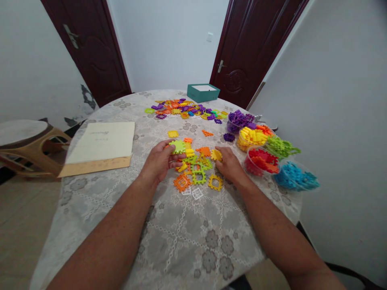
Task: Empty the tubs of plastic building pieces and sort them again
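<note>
My left hand (160,159) holds a lime-green square building piece (177,146) with notched edges, pinched between thumb and fingers above a small pile. In my right hand (229,162), the fingertips are closed on a yellow building piece (216,154). Between the hands lie loose plastic pieces: an orange flat piece (204,151), a green open square frame (198,177), an orange frame (182,182) and a yellow frame (215,182). Two white lattice pieces (197,193) lie at the near side of the pile. A yellow frame (173,133) rests just beyond my left hand.
Clear tubs of sorted pieces stand at the right: purple (240,121), yellow (253,136), red (262,160) and blue (294,176). Mixed pieces (181,108) spread across the back, before a teal box (203,93). Paper sheets (101,143) lie at left; a stool (33,141) stands beside the table.
</note>
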Tool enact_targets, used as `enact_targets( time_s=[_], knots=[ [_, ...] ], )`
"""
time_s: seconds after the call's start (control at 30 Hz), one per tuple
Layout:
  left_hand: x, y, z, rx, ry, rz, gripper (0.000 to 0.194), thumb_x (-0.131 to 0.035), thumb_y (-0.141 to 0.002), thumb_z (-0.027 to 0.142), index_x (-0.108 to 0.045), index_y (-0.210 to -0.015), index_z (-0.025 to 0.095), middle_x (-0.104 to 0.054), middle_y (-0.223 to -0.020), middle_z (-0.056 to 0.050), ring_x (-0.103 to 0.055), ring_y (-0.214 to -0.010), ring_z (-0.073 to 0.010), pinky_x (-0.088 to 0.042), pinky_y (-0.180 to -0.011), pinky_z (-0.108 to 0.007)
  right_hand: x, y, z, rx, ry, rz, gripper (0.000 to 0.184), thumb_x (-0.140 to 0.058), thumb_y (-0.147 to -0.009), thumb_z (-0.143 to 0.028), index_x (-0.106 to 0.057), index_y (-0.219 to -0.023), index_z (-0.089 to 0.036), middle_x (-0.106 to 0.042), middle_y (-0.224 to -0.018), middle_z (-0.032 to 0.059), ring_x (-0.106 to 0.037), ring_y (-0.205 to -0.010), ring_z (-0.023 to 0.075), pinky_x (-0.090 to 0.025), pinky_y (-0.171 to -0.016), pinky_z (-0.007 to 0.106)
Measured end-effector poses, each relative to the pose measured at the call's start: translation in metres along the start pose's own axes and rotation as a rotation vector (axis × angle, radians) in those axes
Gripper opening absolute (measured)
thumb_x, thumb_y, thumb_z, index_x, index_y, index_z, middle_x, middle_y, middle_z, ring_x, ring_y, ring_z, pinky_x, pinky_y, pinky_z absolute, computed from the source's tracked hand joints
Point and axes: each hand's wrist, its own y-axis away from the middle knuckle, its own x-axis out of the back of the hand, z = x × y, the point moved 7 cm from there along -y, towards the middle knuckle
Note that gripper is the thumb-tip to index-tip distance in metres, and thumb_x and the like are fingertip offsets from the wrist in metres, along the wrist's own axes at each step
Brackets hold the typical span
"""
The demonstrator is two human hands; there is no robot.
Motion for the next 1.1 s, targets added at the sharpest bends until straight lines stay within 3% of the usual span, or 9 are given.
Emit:
enact_targets(
  time_s=[0.13, 0.3, 0.5, 0.67, 0.9, 1.1],
  knots=[
    [0.0, 0.001, 0.001, -0.004, -0.003, 0.012, 0.047, -0.063, -0.09, 0.019, -0.056, -0.136, 0.018, -0.07, -0.113, -0.014, -0.079, -0.074, -0.0194, -0.062, -0.052, -0.025, 0.005, 0.001, -0.008, 0.008, 0.049, 0.017, 0.052, -0.059, -0.087, -0.013, -0.061, -0.139, -0.017, -0.059, -0.137, 0.0174, -0.057, -0.128, 0.0305, -0.048, -0.112, 0.048],
    [0.0, 0.001, 0.002, -0.008, -0.001, 0.028, 0.047, -0.066, -0.088, 0.019, -0.057, -0.135, 0.019, -0.07, -0.112, -0.013, -0.079, -0.074, -0.0191, -0.062, -0.052, -0.024, -0.006, 0.005, -0.026, 0.083, 0.082, -0.233, 0.022, -0.063, -0.093, -0.024, -0.072, -0.112, -0.021, -0.068, -0.111, 0.0113, -0.063, -0.11, 0.0259, -0.051, -0.102, 0.041],
    [0.0, 0.0, 0.001, 0.0, -0.004, 0.041, 0.048, -0.067, -0.087, 0.019, -0.058, -0.134, 0.019, -0.07, -0.113, -0.013, -0.078, -0.071, -0.0185, -0.062, -0.052, -0.025, -0.011, 0.01, -0.031, 0.133, 0.032, -0.277, 0.041, -0.068, -0.092, -0.027, -0.068, -0.133, -0.024, -0.063, -0.132, 0.0126, -0.062, -0.119, 0.0272, -0.05, -0.107, 0.043],
    [-0.001, 0.001, -0.001, -0.004, -0.018, 0.019, 0.051, -0.068, -0.087, 0.02, -0.057, -0.137, 0.019, -0.07, -0.111, -0.013, -0.078, -0.072, -0.0196, -0.062, -0.051, -0.026, -0.011, 0.008, -0.027, 0.124, 0.028, -0.292, 0.047, -0.072, -0.09, -0.031, -0.065, -0.137, -0.025, -0.058, -0.14, 0.0119, -0.061, -0.125, 0.0274, -0.049, -0.108, 0.041],
    [-0.001, 0.0, -0.002, -0.007, -0.04, 0.006, 0.05, -0.066, -0.089, 0.02, -0.056, -0.137, 0.019, -0.069, -0.112, -0.012, -0.079, -0.073, -0.0194, -0.061, -0.05, -0.025, -0.003, 0.004, -0.018, -0.011, 0.03, -0.262, 0.043, -0.081, -0.083, -0.041, -0.062, -0.116, -0.021, -0.065, -0.116, 0.0094, -0.065, -0.101, 0.0236, -0.051, -0.086, 0.034],
    [-0.003, 0.002, -0.002, 0.012, -0.044, 0.013, 0.05, -0.067, -0.087, 0.019, -0.056, -0.136, 0.017, -0.069, -0.111, -0.013, -0.079, -0.073, -0.0205, -0.062, -0.05, -0.026, 0.008, 0.008, -0.014, -0.06, -0.009, -0.234, 0.045, -0.071, -0.083, -0.021, -0.057, -0.126, -0.022, -0.072, -0.1, 0.0074, -0.066, -0.085, 0.0225, -0.047, -0.078, 0.031]
  ],
)
